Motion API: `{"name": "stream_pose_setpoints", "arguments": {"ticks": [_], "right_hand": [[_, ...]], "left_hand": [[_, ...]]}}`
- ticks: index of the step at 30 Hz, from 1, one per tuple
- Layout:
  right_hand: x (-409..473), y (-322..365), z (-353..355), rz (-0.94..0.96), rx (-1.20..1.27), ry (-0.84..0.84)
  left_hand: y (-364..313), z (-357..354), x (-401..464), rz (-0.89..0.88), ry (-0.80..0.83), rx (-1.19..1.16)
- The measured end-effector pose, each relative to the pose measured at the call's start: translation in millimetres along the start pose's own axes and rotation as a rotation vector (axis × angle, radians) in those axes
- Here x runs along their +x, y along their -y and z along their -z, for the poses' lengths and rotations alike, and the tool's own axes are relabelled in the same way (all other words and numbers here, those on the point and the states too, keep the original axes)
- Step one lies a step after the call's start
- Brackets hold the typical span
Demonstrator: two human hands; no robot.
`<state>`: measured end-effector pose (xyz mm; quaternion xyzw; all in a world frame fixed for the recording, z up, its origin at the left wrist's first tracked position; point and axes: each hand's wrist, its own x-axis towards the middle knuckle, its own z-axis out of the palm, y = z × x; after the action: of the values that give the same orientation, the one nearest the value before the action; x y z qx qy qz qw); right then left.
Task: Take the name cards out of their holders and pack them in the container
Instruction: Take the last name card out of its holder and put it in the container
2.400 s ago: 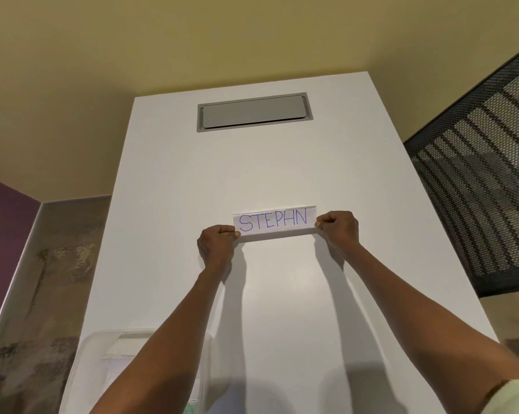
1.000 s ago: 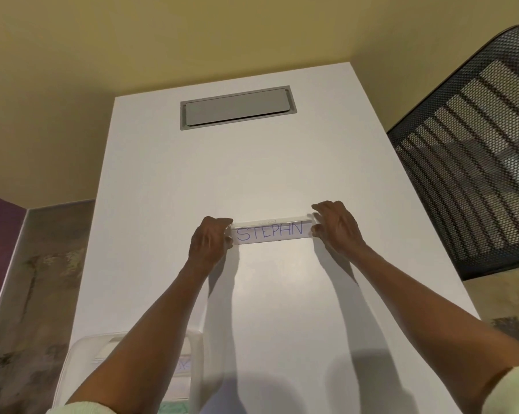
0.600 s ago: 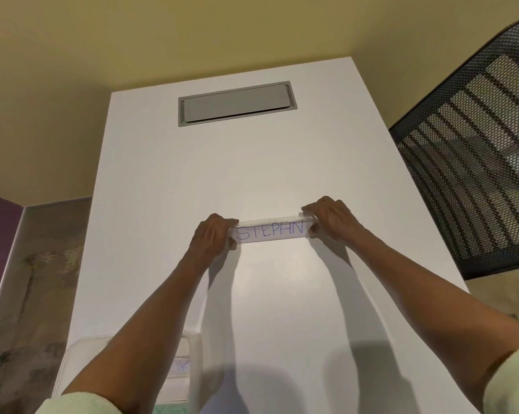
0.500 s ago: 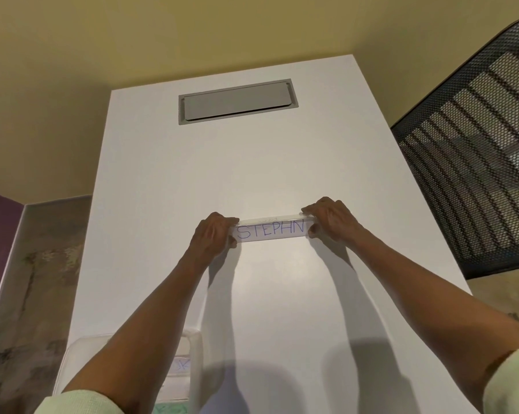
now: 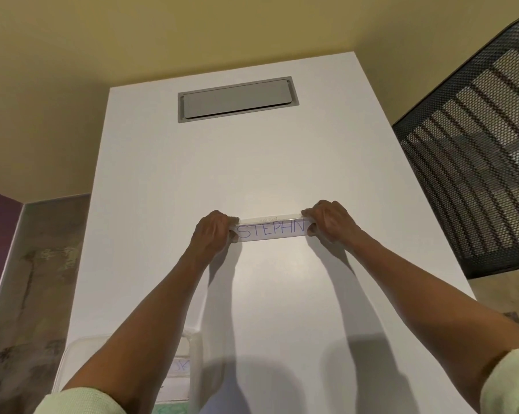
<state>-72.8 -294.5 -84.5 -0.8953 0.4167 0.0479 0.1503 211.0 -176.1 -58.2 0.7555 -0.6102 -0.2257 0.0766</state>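
A clear container (image 5: 126, 348) sits at the near left edge of the white tabletop (image 5: 252, 159). Mid-tabletop, the left hand (image 5: 212, 234) pinches the left end of the name card holder (image 5: 271, 230), lettered STEPHN; the right hand (image 5: 327, 218) pinches its right end.

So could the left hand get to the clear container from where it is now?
Probably yes. The left hand grips the end of the STEPHN name card holder, and the container lies near, under that forearm, with only bare table between; it must let go first.
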Motion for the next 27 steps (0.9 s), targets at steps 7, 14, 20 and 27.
{"name": "stream_pose_setpoints", "arguments": {"ticks": [7, 14, 20, 27], "right_hand": [[0.8, 5.2, 10.3, 0.002, -0.033, -0.001], [-12.3, 9.7, 20.0, 0.011, -0.037, -0.010], [-25.3, 22.9, 46.0, -0.032, -0.030, 0.000], [-51.0, 42.0, 74.6, -0.026, 0.040, -0.067]], "left_hand": [[-6.6, 5.5, 5.9, 0.029, 0.040, 0.070], [-12.7, 12.9, -1.7, 0.034, 0.054, 0.090], [-21.1, 36.6, -20.9, 0.008, 0.013, 0.127], [-33.2, 68.2, -52.6, -0.046, -0.072, 0.184]]}}
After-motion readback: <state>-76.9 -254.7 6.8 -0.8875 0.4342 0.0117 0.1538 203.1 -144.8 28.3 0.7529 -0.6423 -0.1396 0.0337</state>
